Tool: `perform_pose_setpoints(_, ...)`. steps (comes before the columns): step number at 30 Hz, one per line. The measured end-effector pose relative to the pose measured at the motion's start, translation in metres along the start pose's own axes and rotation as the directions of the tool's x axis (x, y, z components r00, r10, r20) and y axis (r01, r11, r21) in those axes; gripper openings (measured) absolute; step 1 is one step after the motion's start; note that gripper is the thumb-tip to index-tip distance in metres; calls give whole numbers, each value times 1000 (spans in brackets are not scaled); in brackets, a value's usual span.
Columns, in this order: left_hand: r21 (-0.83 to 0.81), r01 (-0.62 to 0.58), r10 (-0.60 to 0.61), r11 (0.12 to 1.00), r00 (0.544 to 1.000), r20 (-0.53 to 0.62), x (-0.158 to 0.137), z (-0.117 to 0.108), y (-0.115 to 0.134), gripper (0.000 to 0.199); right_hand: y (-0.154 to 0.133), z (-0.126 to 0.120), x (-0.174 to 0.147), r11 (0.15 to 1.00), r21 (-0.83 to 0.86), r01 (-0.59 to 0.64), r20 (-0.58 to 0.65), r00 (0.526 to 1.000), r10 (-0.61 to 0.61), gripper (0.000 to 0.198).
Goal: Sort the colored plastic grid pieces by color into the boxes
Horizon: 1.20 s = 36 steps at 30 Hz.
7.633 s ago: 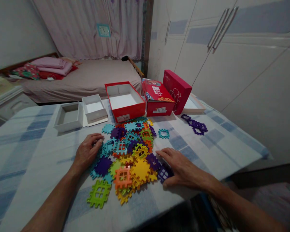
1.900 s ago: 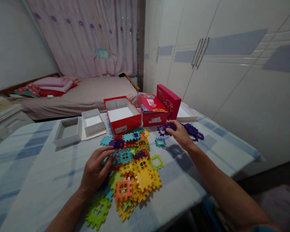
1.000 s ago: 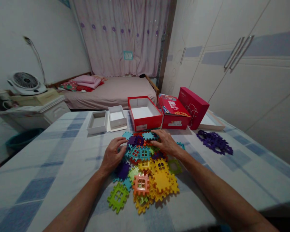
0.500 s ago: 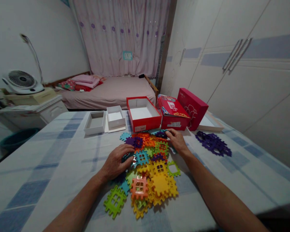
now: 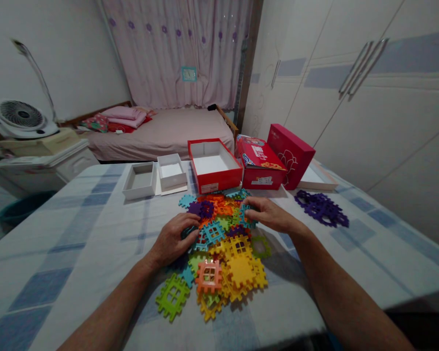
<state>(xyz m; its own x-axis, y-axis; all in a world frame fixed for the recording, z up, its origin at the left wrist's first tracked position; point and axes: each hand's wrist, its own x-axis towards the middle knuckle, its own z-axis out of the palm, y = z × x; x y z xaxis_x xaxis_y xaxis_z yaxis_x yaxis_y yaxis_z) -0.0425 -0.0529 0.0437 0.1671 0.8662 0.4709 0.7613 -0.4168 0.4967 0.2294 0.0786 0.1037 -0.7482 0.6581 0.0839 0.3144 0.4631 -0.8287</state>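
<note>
A heap of interlocking plastic tiles with notched edges lies on the table in front of me, with yellow tiles [image 5: 241,270] in front and orange tiles [image 5: 223,209] behind. My left hand [image 5: 173,239] is curled at the heap's left side around blue interlocking tiles [image 5: 201,241], partly hidden by its fingers. Between the thumb and fingers of my right hand [image 5: 269,213] is a blue interlocking tile [image 5: 245,215], raised on edge at the right side. A purple tile [image 5: 195,208] lies just beyond my left fingertips. Nearest me are a green window tile [image 5: 173,296] and a salmon window tile [image 5: 209,276].
Behind the heap stand a grey tray [image 5: 141,180], a white box [image 5: 171,170], an open red box [image 5: 215,165], a lidded red box [image 5: 261,163] and an upright crimson box [image 5: 290,155]. Purple tiles [image 5: 322,208] lie apart on the right. A checked cloth [image 5: 95,234] covers the table.
My right hand has drawn back from the far edge of the heap towards me and now grips a blue tile. My left hand stays nearly in place. The view has shifted slightly.
</note>
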Motion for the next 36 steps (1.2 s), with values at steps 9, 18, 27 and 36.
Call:
perform_pose_setpoints(9, 10, -2, 2, 1000, 1000, -2, 0, 1, 0, 16, -16, 12, -11, 994, 22, 111, 335, 935, -112, 27)
perform_pose_setpoints(18, 13, -3, 3, 1000, 1000, 11, 0, 1, -2, 16, -9, 20, -8, 904, -403, 141, 216, 975, -56, 24)
perform_pose_setpoints(27, 11, -4, 4, 1000, 1000, 12, -1, 2, -3, 15, -13, 26, -14, 866, -455, 207, 239, 965, -105, 15)
perform_pose_setpoints(36, 20, 0, 0, 1000, 1000, 20, -1, 1, -1, 15, -12, 8, -15, 878, -400, 265, 344, 931, -124, 39)
